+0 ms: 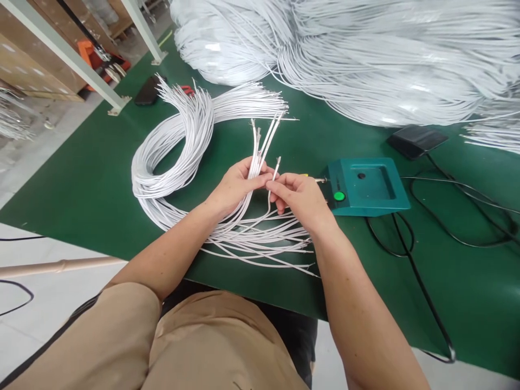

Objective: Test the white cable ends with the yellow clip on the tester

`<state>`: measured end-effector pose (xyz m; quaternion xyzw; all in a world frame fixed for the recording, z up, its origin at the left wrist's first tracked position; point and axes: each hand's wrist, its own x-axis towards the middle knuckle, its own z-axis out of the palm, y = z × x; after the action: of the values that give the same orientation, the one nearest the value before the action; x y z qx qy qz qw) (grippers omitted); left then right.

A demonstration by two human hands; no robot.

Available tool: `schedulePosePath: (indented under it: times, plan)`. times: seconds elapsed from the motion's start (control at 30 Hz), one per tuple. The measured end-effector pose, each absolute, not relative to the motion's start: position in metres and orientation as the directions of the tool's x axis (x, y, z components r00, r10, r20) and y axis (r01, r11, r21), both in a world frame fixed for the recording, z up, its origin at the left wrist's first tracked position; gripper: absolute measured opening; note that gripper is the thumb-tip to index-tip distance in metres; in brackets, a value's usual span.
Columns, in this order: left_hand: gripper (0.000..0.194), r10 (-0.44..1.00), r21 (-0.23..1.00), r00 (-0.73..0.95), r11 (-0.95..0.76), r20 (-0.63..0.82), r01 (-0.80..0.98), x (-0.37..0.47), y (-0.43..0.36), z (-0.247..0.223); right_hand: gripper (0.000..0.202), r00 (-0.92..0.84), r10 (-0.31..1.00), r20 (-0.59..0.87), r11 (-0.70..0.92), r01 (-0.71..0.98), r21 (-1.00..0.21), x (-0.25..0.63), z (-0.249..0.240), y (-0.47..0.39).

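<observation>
Several white cables [266, 142] stand upright in my left hand [239, 187], its thumb and fingers closed round them, their frayed ends pointing away from me. My right hand [298, 197] pinches a single white cable [274, 170] near its stripped tip, close beside my left fingertips. Below both hands, more loose cable ends [280, 241] fan out to the right over the green table. They belong to a looped bundle of white cables [152, 168] on the left. Just right of my right hand is a teal device [368, 187] with a green button.
Large heaps of white cable [385, 59] cover the back of the table [459, 292]. A black box-shaped object [417, 142] and black cords lie at the right. At the back left are a dark object [147, 90], a red-handled tool [187, 90] and white metal posts [69, 57].
</observation>
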<state>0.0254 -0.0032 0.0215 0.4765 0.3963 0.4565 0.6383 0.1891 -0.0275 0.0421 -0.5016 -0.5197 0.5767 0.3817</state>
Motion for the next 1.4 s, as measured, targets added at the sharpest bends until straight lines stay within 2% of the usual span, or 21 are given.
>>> schedulePosePath:
  times: [0.17, 0.27, 0.33, 0.4, 0.53, 0.63, 0.73, 0.83, 0.93, 1.03, 1.1, 1.17, 1.27, 1.4]
  plan:
    - [0.032, 0.956, 0.972, 0.284, 0.128, -0.067, -0.199, 0.025, -0.001, 0.018, 0.035, -0.23, 0.946, -0.228, -0.221, 0.06, -0.974, 0.19, 0.043, -0.026]
    - [0.033, 0.965, 0.978, 0.257, 0.11, -0.062, -0.177, 0.026, -0.003, 0.022, 0.027, -0.105, 0.983, -0.148, -0.139, 0.091, -0.986, 0.192, 0.044, -0.025]
    - [0.033, 0.973, 0.991, 0.228, 0.069, -0.042, -0.112, 0.028, -0.005, 0.026, 0.026, 0.01, 1.0, -0.026, -0.027, 0.087, -0.996, 0.192, 0.043, -0.024]
    - [0.034, 0.981, 1.0, 0.195, 0.005, -0.004, -0.005, 0.031, -0.009, 0.03, 0.03, 0.041, 0.998, 0.045, 0.042, 0.078, -0.996, 0.19, 0.041, -0.023]
    - [0.031, 0.988, 0.97, 0.136, -0.107, 0.079, 0.219, 0.036, -0.016, 0.034, 0.034, 0.071, 0.997, 0.039, 0.038, 0.015, -0.999, 0.186, 0.039, -0.024]
    - [0.03, 0.98, 0.951, 0.158, -0.158, 0.119, 0.266, 0.037, -0.018, 0.035, 0.027, 0.083, 0.997, -0.004, 0.003, -0.079, -0.997, 0.186, 0.04, -0.025]
    - [0.031, 0.976, 0.956, 0.185, -0.156, 0.111, 0.247, 0.037, -0.019, 0.034, 0.021, 0.03, 0.996, -0.08, -0.072, -0.224, -0.972, 0.188, 0.041, -0.024]
    - [0.029, 0.979, 0.977, 0.195, -0.102, 0.065, 0.186, 0.036, -0.019, 0.032, 0.02, -0.075, 0.978, -0.195, -0.208, -0.393, -0.896, 0.19, 0.04, -0.022]
    - [0.027, 0.98, 0.992, 0.2, -0.048, 0.023, 0.119, 0.036, -0.018, 0.032, 0.02, -0.167, 0.95, -0.266, -0.314, -0.477, -0.821, 0.189, 0.04, -0.021]
    - [0.026, 0.96, 1.0, 0.279, -0.015, 0.012, 0.007, 0.036, -0.016, 0.031, 0.016, -0.126, 0.968, -0.218, -0.251, -0.428, -0.868, 0.189, 0.042, -0.022]
    - [0.026, 0.937, 0.998, 0.348, 0.005, 0.019, -0.07, 0.035, -0.015, 0.031, 0.023, -0.089, 0.985, -0.148, -0.171, -0.355, -0.919, 0.191, 0.043, -0.023]
    - [0.027, 0.918, 0.994, 0.396, 0.019, 0.025, -0.107, 0.034, -0.014, 0.031, 0.022, -0.098, 0.989, -0.111, -0.135, -0.287, -0.948, 0.195, 0.043, -0.023]
    - [0.026, 0.907, 0.996, 0.419, 0.005, 0.034, -0.093, 0.032, -0.014, 0.031, 0.016, -0.112, 0.984, -0.138, -0.161, -0.233, -0.959, 0.201, 0.042, -0.021]
    - [0.023, 0.927, 0.997, 0.37, -0.071, 0.056, 0.025, 0.03, -0.015, 0.031, 0.025, -0.086, 0.973, -0.216, -0.231, -0.238, -0.944, 0.204, 0.043, -0.019]
